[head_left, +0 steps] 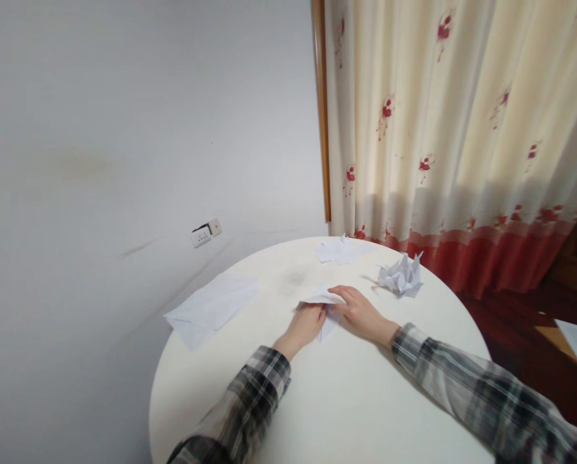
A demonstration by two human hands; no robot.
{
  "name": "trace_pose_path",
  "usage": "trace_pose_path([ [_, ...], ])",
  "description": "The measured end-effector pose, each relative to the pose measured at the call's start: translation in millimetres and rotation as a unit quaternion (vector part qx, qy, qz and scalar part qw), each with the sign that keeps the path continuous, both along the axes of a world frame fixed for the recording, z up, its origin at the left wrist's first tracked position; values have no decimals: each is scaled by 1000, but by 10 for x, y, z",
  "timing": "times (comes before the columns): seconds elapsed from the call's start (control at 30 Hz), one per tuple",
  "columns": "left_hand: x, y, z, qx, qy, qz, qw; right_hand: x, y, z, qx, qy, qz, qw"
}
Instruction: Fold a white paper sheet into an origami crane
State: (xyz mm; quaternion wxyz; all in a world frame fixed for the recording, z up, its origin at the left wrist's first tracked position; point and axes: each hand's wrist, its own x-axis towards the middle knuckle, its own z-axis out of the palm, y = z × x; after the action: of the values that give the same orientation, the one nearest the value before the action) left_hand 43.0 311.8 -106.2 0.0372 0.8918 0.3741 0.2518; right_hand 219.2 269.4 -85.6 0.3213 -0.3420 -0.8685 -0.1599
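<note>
A folded sheet of white paper (321,296) is between my hands near the middle of the round white table (356,399). My left hand (308,322) grips its near left part, with the fingers tucked partly under a raised flap. From the right, my right hand (356,310) holds the paper's edge between thumb and fingers. A lower corner of the paper points toward me below the hands. The fingers hide part of the folds.
Folded paper cranes (402,276) stand in a cluster at the table's right. Loose white sheets (216,301) lie at the left edge, and more paper pieces (341,250) at the back. A wall with a socket (201,236) borders the left; a flowered curtain (414,129) hangs behind.
</note>
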Motion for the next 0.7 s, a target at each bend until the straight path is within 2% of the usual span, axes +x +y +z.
trace_pose_path([
  [0.17, -16, -29, 39, -12, -8, -47, 999, 16, -11, 0, 7, 13, -33, 999],
  [0.37, -104, -55, 71, -51, 47, -95, 993, 78, -1, 43, -5, -70, 3, 997],
  [0.47, -142, -62, 42, -72, 69, -101, 990, 125, 17, 48, -10, -76, -21, 997],
  [0.7, -96, -142, -1, -27, 58, -104, 993, 121, 22, 25, -49, -120, 2, 992],
])
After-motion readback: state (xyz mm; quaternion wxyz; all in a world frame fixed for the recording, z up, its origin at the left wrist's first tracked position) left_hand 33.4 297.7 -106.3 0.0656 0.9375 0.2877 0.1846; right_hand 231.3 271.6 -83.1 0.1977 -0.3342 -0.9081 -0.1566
